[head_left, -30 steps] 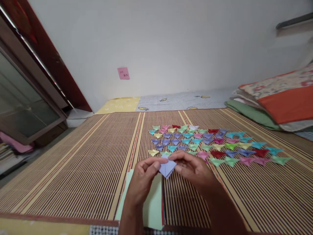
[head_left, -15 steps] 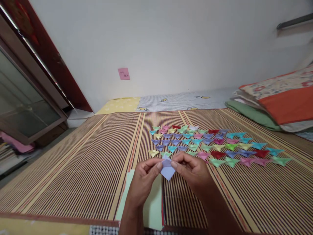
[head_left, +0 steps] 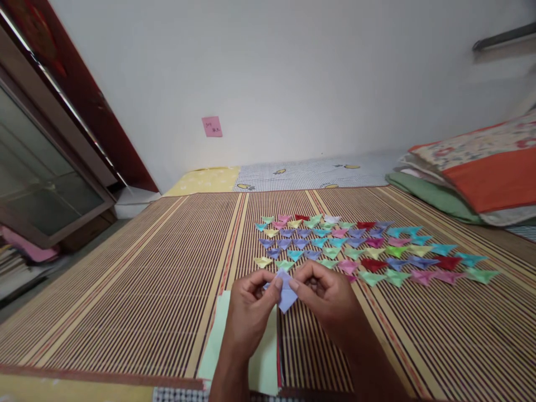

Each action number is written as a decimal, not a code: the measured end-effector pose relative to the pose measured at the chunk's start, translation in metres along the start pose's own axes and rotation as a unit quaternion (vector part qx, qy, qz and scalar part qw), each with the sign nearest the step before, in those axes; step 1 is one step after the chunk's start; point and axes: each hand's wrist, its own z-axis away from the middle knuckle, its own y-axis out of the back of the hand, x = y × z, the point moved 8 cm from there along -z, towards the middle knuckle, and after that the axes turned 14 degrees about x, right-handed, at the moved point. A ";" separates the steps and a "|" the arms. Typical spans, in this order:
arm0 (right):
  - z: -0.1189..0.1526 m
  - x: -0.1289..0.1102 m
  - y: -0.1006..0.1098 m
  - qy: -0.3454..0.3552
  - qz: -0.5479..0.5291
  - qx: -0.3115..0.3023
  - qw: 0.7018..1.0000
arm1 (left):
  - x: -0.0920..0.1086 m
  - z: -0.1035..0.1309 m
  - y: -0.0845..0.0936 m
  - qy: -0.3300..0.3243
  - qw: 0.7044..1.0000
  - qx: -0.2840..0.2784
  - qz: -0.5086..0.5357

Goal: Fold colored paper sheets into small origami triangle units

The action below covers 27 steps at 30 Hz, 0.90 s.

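Observation:
Between both hands is a small lavender sheet of origami paper [head_left: 287, 300], partly folded, its lower corner pointing down toward me. My left hand [head_left: 253, 304] pinches its left side between thumb and fingers. On the right side, my right hand [head_left: 324, 293] grips it the same way, thumb on the front face. The fingers cover the paper's side edges. Just beyond the hands, several rows of small folded paper boats [head_left: 337, 242] in many colours lie on the striped mat [head_left: 138, 279]. Beneath my left forearm is a stack of pale green paper [head_left: 264, 357].
A pile of folded bedding [head_left: 494, 173] with orange and floral cloth sits at the far right. Behind the mat stands a white wall [head_left: 293, 78] with a pink note [head_left: 212, 127]. A glass-fronted cabinet [head_left: 46, 167] is at the left.
The lavender paper has shifted slightly left and down and is turned a little. My thumbs have come closer together over it. The boats and the green stack have not moved.

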 end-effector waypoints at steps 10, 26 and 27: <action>-0.001 0.005 0.002 -0.004 -0.014 0.005 1.000 | 0.003 0.002 -0.002 0.008 0.999 0.000 0.031; 0.002 -0.028 0.000 0.129 -0.010 -0.024 0.991 | 0.011 0.012 -0.008 -0.035 0.996 -0.076 -0.036; 0.002 -0.030 0.001 0.137 -0.007 -0.028 0.990 | 0.011 0.012 -0.008 -0.039 0.995 -0.078 -0.043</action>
